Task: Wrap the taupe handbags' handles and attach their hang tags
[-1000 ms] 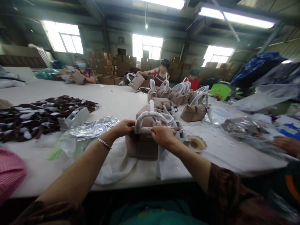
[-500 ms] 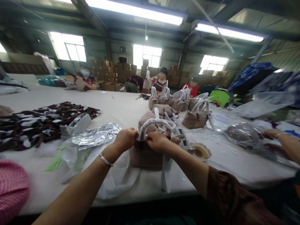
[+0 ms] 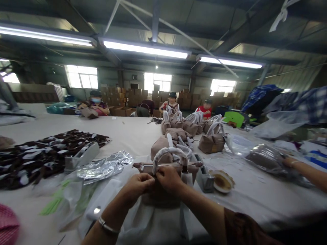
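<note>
A taupe handbag (image 3: pixel 163 198) stands in front of me on the white table, its zipped top showing between my hands and the bags behind. White wrapping covers its arched handle (image 3: pixel 170 150). At the lower left end of this handle my right hand (image 3: pixel 169 179) is closed, fingertips pinched against the wrapped end. My left hand (image 3: pixel 142 184) is closed in a pinch just left of it, close to the bag's front; whatever lies between its fingertips is too small to make out. A strip of white wrapping (image 3: pixel 186 217) hangs from the handle's right end.
Several taupe bags (image 3: pixel 212 143) stand behind. Dark brown straps (image 3: pixel 33 154) lie piled left, beside a grey holder (image 3: pixel 83 157) and silver film (image 3: pixel 106 167). A shallow dish (image 3: pixel 222 181) sits right. A co-worker's hand (image 3: pixel 291 162) touches a plastic-covered bag (image 3: pixel 265 157). Other people are across the table.
My view has tilted up and turned. Both hands have moved down to the handle's lower left end, and the left has come off the wrapped handle. The bag's zipped top now shows more.
</note>
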A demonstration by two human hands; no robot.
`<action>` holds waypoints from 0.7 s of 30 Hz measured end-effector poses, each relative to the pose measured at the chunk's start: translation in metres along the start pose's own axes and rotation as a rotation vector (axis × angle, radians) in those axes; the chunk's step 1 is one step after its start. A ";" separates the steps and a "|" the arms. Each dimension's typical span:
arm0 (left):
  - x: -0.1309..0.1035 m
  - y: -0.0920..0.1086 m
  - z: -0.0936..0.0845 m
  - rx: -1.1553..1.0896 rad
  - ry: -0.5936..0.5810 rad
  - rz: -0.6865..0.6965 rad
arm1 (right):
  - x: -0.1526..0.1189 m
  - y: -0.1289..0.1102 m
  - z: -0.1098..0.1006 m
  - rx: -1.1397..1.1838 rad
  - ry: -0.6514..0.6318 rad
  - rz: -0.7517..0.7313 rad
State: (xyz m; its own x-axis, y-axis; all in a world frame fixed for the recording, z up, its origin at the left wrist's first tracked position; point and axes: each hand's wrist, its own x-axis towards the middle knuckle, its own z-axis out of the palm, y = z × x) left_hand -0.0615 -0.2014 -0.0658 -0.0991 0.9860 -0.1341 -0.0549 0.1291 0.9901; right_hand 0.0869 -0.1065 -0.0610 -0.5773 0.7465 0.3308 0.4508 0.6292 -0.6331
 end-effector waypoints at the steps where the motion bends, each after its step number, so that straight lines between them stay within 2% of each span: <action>1: -0.002 -0.001 0.003 0.057 0.009 0.021 | 0.001 0.000 0.001 0.045 0.019 0.023; 4: -0.006 -0.003 0.013 0.234 0.086 0.084 | 0.005 0.005 0.002 0.264 0.043 0.159; 7: -0.008 -0.007 0.020 0.260 0.193 0.116 | 0.001 0.014 0.000 0.546 0.027 0.320; 9: -0.009 -0.009 0.023 0.279 0.261 0.141 | -0.008 0.018 -0.004 0.658 0.002 0.332; 10: -0.009 -0.010 0.024 0.298 0.289 0.156 | -0.013 0.019 -0.006 0.651 -0.009 0.293; 15: -0.009 -0.006 0.031 0.459 0.329 0.219 | -0.026 0.016 -0.018 0.230 0.033 -0.073; 21: 0.004 -0.009 0.037 0.559 0.335 0.250 | -0.015 0.015 -0.021 -0.113 0.000 -0.191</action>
State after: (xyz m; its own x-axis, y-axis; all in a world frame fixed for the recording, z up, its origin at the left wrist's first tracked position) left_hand -0.0243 -0.1949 -0.0740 -0.3480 0.9192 0.1842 0.5203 0.0259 0.8536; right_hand 0.1164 -0.1033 -0.0609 -0.6596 0.6117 0.4367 0.4067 0.7791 -0.4770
